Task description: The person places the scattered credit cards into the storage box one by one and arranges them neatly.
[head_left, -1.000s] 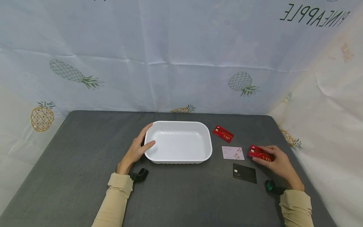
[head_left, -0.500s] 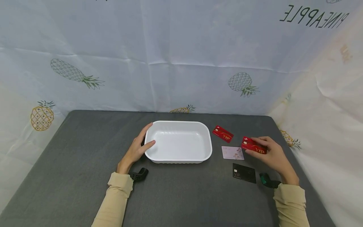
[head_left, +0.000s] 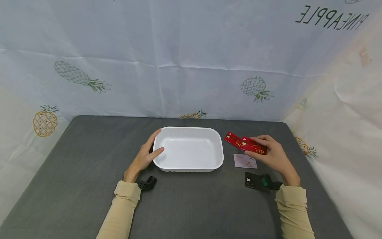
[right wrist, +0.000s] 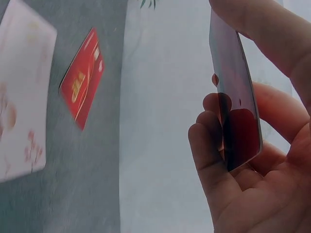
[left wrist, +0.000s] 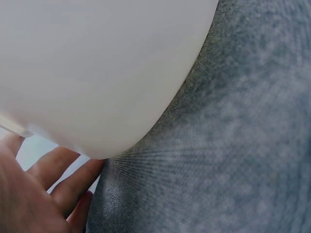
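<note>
My right hand (head_left: 276, 157) pinches a red VIP card (head_left: 253, 146) between thumb and fingers. In the head view this card overlaps another red VIP card (head_left: 231, 139) on the table. The right wrist view shows the held card (right wrist: 237, 97) nearly edge-on, raised off the cloth. A white rectangular tray (head_left: 188, 149) with rounded corners sits at the middle, nothing in it. My left hand (head_left: 144, 158) holds its left side, thumb over the rim and fingers along the outer wall. Up close, the tray wall (left wrist: 107, 68) fills much of the left wrist view.
A pink card (head_left: 245, 161) lies below the red ones, right of the tray. Nearer me is a black VIP card (head_left: 253, 181), partly covered by the right wrist's camera mount (head_left: 271, 182). A pineapple-print curtain (head_left: 191, 66) hangs behind the grey table (head_left: 191, 205).
My right hand has carried the red card leftward and away from me, from the table's right side to over the other red card. The left hand and tray have stayed put.
</note>
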`<state>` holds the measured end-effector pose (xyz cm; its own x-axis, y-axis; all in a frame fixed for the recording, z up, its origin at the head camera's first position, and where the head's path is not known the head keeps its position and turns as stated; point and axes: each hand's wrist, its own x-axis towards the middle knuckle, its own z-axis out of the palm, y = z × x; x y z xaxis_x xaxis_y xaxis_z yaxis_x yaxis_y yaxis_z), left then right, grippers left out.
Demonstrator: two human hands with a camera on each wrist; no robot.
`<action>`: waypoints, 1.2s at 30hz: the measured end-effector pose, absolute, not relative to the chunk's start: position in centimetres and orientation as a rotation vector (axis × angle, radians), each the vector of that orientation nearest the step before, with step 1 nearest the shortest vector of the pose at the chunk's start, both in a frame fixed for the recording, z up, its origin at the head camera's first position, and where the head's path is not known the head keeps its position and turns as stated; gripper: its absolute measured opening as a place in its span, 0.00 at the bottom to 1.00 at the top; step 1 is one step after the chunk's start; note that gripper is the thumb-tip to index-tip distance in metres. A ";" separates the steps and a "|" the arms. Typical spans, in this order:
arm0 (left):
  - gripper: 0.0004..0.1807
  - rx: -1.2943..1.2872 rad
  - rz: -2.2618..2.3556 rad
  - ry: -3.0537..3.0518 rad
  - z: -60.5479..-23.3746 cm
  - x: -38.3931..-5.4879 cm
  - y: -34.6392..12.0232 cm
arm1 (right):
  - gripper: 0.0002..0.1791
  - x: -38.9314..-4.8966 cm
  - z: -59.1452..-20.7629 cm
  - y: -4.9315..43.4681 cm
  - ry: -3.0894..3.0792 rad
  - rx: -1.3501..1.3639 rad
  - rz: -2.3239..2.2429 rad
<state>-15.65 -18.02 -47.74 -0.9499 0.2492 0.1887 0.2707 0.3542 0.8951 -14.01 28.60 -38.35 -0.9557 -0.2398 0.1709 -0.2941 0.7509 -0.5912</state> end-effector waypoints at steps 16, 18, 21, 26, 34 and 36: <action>0.41 -0.490 -1.703 -2.571 -47.7 -15.6 -18.0 | 0.33 -15.3 -37.8 24.1 -2.855 0.590 0.999; 0.41 -0.493 -1.702 -2.568 -47.7 -15.6 -18.1 | 0.34 -15.4 -37.8 23.6 -2.859 0.607 1.004; 0.41 -0.500 -1.703 -2.562 -47.8 -15.6 -18.1 | 0.34 -15.7 -37.8 22.8 -2.862 0.640 1.022; 0.41 -0.533 -1.701 -2.548 -47.8 -15.7 -18.1 | 0.35 -15.9 -37.7 21.2 -2.869 0.690 1.071; 0.41 -0.549 -1.700 -2.541 -47.9 -15.6 -18.2 | 0.36 -16.1 -37.6 18.7 -2.871 0.748 1.166; 0.41 -0.550 -1.698 -2.540 -47.9 -15.6 -18.2 | 0.36 -16.1 -37.6 18.0 -2.872 0.755 1.195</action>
<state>-15.64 -18.20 -47.88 -0.9366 0.2696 0.2236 0.3097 0.3391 0.8883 -16.12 18.02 -37.58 -0.8870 -0.4451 0.1226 -0.4008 0.6104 -0.6832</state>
